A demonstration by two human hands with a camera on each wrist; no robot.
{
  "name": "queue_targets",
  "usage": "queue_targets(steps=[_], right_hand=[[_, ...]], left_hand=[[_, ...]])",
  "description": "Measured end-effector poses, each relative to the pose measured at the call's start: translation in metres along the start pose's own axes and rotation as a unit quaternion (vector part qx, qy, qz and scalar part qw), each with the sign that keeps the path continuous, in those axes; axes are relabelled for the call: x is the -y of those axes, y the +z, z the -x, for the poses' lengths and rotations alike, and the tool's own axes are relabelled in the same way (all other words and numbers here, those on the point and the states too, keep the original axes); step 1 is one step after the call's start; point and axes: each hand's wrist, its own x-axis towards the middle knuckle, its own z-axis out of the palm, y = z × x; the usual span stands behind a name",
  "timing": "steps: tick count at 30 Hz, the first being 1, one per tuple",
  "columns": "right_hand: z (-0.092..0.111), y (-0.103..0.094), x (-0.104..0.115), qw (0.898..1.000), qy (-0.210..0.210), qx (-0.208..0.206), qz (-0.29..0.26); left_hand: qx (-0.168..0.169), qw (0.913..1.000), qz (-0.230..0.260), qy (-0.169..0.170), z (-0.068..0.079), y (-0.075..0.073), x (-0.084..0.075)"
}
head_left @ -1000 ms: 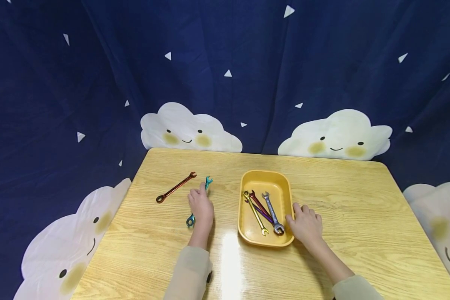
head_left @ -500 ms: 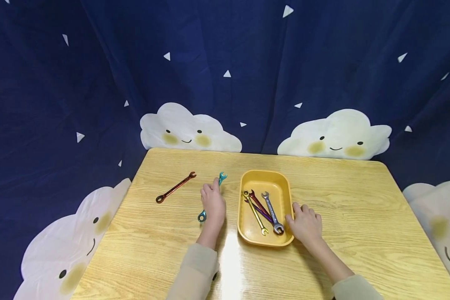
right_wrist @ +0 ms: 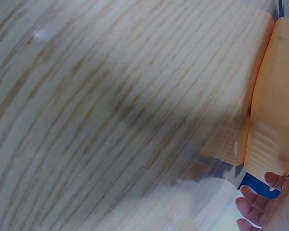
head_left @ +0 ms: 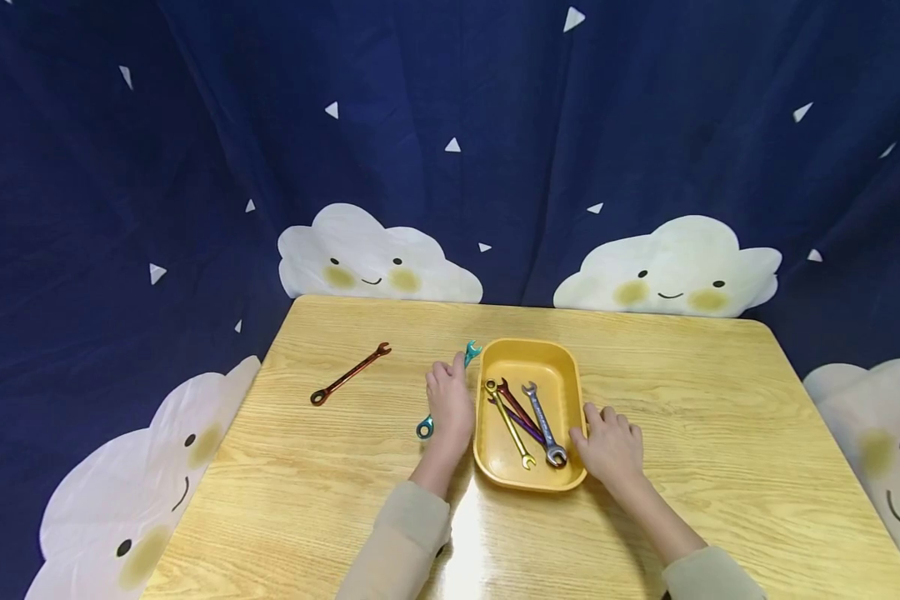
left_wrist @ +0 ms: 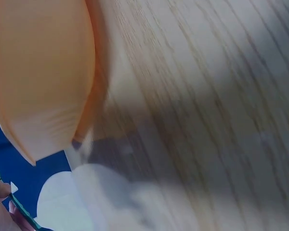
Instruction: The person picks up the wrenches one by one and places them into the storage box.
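Observation:
My left hand (head_left: 450, 404) grips a teal combination wrench (head_left: 472, 353) by its middle, right beside the left wall of a yellow plastic bin (head_left: 562, 358). Both wrench ends stick out past the fingers. In the left wrist view, the wrench (left_wrist: 23, 208) shows as a thin green strip at the fingers, near the bin's outer wall (left_wrist: 43, 72). At the bin's right side, my right hand (head_left: 611, 446) holds the rim, thumb over the edge and fingers outside. Inside the bin lie a gold wrench (head_left: 512, 429), a silver-blue wrench (head_left: 542, 421), a red one (head_left: 521, 406) and a purple one beneath.
A red-orange wrench (head_left: 350, 375) lies diagonally on the wooden table (head_left: 720, 400), left of the bin. Behind the table hangs a dark blue curtain (head_left: 420, 125) with white clouds and triangles.
My left hand has carried the teal wrench rightward across the table to the bin's left side. My right hand stays at the bin's right rim.

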Motion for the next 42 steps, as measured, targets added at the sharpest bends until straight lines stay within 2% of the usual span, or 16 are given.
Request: queue_targets(steps=[6,25,33,38,42], right_hand=[[-0.001,0.000,0.000,1.000,0.001,0.001,-0.003],[0.000,0.000,0.001,1.000,0.006,0.006,-0.005],[0.001,0.000,0.001,1.000,0.005,0.004,-0.009],[0.001,0.000,0.000,1.000,0.004,0.002,-0.008],[0.001,-0.001,0.001,1.000,0.004,0.001,-0.012]], left_hand=[[0.012,0.9998,-0.001,0.016,0.000,0.003,-0.012],[0.008,0.9980,-0.030,0.056,-0.005,0.015,-0.048],[0.036,0.9967,-0.037,0.062,-0.004,0.020,-0.063],[0.031,0.9954,-0.049,0.076,-0.005,0.023,-0.069],[0.046,0.9939,-0.058,0.082,-0.006,0.025,-0.074]])
